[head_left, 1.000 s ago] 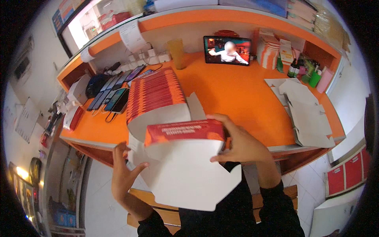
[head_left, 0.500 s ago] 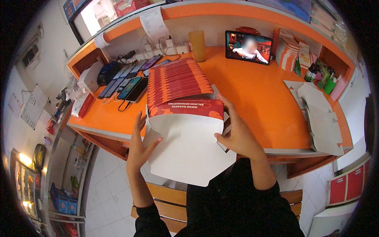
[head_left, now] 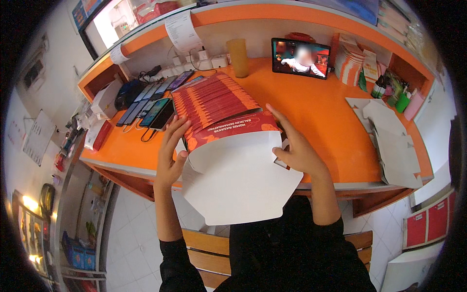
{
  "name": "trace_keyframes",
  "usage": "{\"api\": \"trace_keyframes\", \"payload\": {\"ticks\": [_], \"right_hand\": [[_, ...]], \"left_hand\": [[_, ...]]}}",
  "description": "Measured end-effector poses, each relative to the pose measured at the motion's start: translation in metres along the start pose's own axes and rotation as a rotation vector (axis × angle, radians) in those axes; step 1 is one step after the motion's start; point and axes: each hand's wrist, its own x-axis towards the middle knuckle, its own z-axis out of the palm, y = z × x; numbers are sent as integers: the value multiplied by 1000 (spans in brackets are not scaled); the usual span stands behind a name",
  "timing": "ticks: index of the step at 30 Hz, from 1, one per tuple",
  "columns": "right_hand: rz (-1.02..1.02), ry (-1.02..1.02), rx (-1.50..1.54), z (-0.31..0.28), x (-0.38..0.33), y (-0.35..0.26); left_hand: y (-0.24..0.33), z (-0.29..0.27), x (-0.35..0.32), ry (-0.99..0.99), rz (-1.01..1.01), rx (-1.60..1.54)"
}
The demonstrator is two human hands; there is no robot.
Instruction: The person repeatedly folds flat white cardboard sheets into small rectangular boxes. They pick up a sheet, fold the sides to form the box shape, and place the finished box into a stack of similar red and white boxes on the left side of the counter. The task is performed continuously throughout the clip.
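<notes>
A partly folded cardboard food box (head_left: 233,177), white inside with a red and orange printed panel, lies across the table's front edge, its wide white flap hanging toward me. Behind it spreads an overlapping stack of red and orange box blanks (head_left: 209,100). My left hand (head_left: 171,153) is at the box's left side, fingers stretched and apart, fingertips by the printed panel and thumb raised. On the other side, my right hand (head_left: 299,153) has its thumb at the small side flap and its fingers reaching along the outer edge, with the box side between them.
Several phones (head_left: 155,112) with cables lie left of the stack. A yellow cup (head_left: 237,58) and a lit tablet (head_left: 300,58) stand at the back. Flat grey-white cardboard pieces (head_left: 389,141) overlap the right table edge. A wooden slatted seat (head_left: 206,260) is below.
The box has turned slightly, its hanging flap shifting right. My left hand's fingers have moved up toward the printed panel and its thumb has come off the white flap.
</notes>
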Motion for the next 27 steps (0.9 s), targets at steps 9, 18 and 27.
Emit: {"api": "trace_keyframes", "payload": {"ticks": [9,18,27], "right_hand": [[41,-51,62,-13,15,10],[56,-255,198,-33,28,24],[94,-94,172,-12,31,11]], "left_hand": [[1,3,28,-32,116,-23],[20,6,45,-144,98,216],[19,7,43,-148,82,186]]}}
